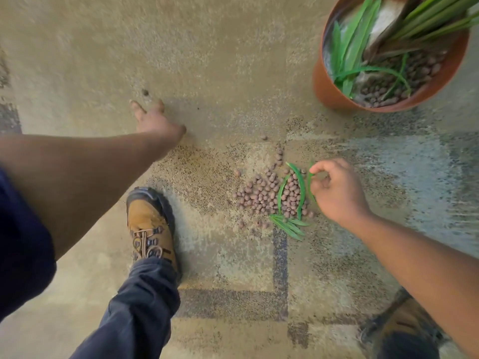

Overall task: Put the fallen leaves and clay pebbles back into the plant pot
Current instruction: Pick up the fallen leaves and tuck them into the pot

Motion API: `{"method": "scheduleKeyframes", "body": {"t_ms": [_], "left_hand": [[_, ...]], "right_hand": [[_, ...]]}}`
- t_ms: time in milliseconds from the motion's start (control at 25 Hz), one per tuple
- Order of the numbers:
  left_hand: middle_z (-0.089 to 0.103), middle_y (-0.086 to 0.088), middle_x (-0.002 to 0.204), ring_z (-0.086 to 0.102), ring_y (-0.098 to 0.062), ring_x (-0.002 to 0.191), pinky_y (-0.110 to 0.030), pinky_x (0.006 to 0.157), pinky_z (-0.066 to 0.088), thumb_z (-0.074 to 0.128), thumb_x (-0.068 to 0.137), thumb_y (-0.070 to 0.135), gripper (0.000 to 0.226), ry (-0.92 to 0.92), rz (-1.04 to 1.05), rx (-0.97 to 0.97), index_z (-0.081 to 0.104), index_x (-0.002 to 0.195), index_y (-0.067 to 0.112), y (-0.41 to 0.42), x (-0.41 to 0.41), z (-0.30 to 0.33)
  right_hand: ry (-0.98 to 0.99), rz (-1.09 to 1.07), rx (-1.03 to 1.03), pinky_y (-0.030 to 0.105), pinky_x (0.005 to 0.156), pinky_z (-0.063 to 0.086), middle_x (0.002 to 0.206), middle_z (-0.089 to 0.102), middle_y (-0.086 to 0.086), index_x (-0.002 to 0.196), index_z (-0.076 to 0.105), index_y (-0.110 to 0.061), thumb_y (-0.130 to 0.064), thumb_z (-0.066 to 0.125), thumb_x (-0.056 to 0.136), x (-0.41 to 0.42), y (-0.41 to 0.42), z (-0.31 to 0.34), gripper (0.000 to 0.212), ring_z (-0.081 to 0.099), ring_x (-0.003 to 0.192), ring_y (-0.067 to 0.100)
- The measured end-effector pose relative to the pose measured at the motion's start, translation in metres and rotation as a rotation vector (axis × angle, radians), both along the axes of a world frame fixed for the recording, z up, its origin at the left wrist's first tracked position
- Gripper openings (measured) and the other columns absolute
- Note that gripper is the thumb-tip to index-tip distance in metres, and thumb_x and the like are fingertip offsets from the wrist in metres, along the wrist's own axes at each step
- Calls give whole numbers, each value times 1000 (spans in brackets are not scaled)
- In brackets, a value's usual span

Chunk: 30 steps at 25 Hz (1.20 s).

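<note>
With my right hand (337,189) seemingly pinching a leaf (310,182) beside the pebble pile (267,193), well short of the pot (334,92), and my left hand (153,120) splayed empty beyond it, I risk scattering pebbles

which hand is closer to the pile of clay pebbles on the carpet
Right. The right hand is at the pile's right edge, fingers pinching a green leaf beside it. The left hand is spread on the carpet well off to the pile's upper left.
</note>
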State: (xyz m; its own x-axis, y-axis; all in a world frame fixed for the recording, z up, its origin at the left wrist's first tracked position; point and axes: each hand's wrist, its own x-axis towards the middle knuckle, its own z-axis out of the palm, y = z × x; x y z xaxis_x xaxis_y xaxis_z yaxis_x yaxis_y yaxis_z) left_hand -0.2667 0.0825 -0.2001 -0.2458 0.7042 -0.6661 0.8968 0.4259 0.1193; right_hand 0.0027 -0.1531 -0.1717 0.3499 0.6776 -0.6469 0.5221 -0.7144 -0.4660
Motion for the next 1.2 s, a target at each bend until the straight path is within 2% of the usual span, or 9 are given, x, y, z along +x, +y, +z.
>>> {"method": "scheduleKeyframes", "body": {"t_ms": [120, 200, 280, 400, 560, 680, 920, 1120, 1200], "left_hand": [[-19, -6, 169, 40, -40, 144, -22, 69, 54, 74, 93, 20, 90, 29, -54, -10, 17, 162, 27, 19, -7, 0], [-6, -11, 170, 41, -39, 143, -18, 74, 48, 74, 92, 14, 85, 42, -117, -12, 25, 160, 24, 32, -9, -3], [23, -14, 164, 61, -31, 118, -22, 77, 53, 72, 91, 6, 73, 34, -201, -7, 38, 154, 17, 45, -11, -7], [56, -13, 132, 62, -21, 77, -28, 56, 53, 65, 90, -3, 45, 74, -246, 19, 56, 133, 6, 53, -11, -8], [53, -19, 131, 56, -32, 112, -40, 96, 55, 55, 87, -6, 27, 230, -459, 99, 64, 112, -2, 46, -9, -8], [48, -11, 140, 54, -25, 119, -31, 106, 47, 56, 95, -1, 30, 32, -499, 189, 68, 121, 6, 13, 15, -1], [53, 4, 137, 57, -12, 121, -2, 85, 37, 59, 95, 0, 36, -392, -746, 63, 69, 126, 16, -115, 78, 1], [47, -3, 151, 52, -24, 136, -23, 103, 52, 54, 88, -12, 50, -393, -691, 5, 70, 125, 17, -147, 98, 2], [49, -1, 145, 53, -23, 132, -25, 102, 53, 57, 87, -9, 47, -397, -691, 34, 71, 122, 18, -153, 99, 3]], "right_hand": [[0, 10, -54, 11, 64, 40, 133, 53, 0, 118, 66, -18, -12, 65, 98, -5, 10, -11, 21, 52, 79, -1], [0, 41, -85, 12, 66, 43, 139, 52, 1, 126, 64, -17, -14, 66, 98, -8, 20, -19, 28, 55, 80, 3], [13, 60, -114, 15, 77, 48, 142, 51, 0, 131, 63, -17, -16, 68, 97, -10, 28, -27, 34, 56, 88, 8], [25, 37, -137, 38, 110, 50, 144, 50, 1, 132, 63, -18, -16, 69, 96, -13, 35, -36, 36, 58, 117, 20], [48, -56, -129, 35, 109, 48, 149, 46, 3, 132, 63, -18, -15, 68, 97, -13, 37, -35, 35, 57, 122, 21], [16, -54, -125, 26, 99, 44, 149, 45, 3, 132, 63, -17, -15, 67, 98, -9, 32, -31, 34, 55, 114, 16], [-131, -125, -156, 34, 108, 45, 136, 48, 10, 115, 63, -16, -12, 75, 91, 0, 17, -29, 27, 55, 119, 27], [20, -48, -229, 17, 60, 49, 111, 61, 2, 121, 55, -18, -15, 75, 92, 0, -1, -36, 35, 65, 84, 17], [-2, -4, -217, 18, 62, 52, 118, 62, 4, 125, 57, -14, -10, 72, 93, -5, -5, -41, 36, 64, 90, 18]]}}
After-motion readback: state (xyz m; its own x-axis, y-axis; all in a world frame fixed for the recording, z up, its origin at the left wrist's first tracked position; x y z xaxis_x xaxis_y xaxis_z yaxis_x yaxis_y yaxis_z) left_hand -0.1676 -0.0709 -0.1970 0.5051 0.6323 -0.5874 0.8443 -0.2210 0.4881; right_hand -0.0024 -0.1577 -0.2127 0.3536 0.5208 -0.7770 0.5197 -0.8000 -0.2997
